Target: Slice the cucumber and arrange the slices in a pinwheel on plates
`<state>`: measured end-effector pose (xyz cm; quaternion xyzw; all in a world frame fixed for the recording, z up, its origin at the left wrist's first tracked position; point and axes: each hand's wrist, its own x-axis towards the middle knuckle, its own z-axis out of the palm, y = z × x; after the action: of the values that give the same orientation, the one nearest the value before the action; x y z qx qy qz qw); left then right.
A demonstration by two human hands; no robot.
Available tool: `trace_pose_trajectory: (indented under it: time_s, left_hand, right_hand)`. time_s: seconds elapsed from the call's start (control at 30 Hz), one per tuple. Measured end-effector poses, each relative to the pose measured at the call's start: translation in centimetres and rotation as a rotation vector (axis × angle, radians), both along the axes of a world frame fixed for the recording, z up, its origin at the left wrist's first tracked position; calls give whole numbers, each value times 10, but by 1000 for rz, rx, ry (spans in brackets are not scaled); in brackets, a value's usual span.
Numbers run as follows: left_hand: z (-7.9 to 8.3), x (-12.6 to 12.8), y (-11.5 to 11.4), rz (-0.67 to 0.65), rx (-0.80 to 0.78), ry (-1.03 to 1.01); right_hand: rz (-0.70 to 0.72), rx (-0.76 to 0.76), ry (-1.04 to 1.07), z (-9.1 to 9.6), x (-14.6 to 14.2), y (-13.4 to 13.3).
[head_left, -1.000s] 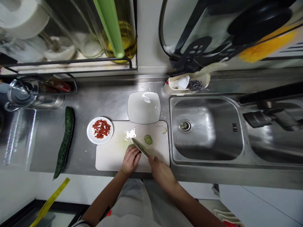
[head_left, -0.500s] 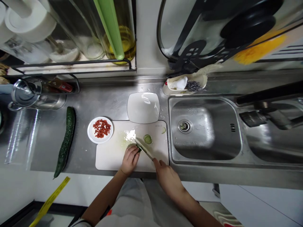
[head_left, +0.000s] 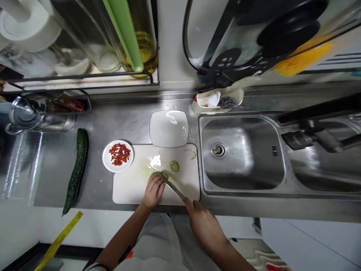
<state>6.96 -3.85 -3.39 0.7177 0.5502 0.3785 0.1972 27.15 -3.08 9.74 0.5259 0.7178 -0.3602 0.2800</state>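
Observation:
My right hand grips a kitchen knife by its handle, the blade slanting up and left over the white cutting board. Beside the blade tip, the fingers of my left hand are bent over a cucumber piece, which they mostly hide. A cut cucumber slice shows at the blade tip, and another green slice lies along the blade. Farther up the board are a few overlapping cucumber slices, with a thin end piece near the right edge.
A whole cucumber lies on the steel counter at left. A small plate of red berries overlaps the board's left corner. Behind the board sits a white square dish. To the right is a steel sink with a faucet.
The knife blade has moved down and slightly right, and slices now show against it near my left fingertips. My left hand stays on the cucumber piece. The whole view has shifted slightly.

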Motion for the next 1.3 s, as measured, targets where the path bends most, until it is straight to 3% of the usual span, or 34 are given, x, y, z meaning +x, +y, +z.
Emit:
trace_pose_trajectory:
  time_s: [1.0,1.3]
  left_hand:
    - [-1,0,0,4,9,-7]
    - [-3,0,0,9,7,3]
  right_hand:
    - [7,-58,-4,4,-9,17]
    - [3,-40,14,-2,-13,16]
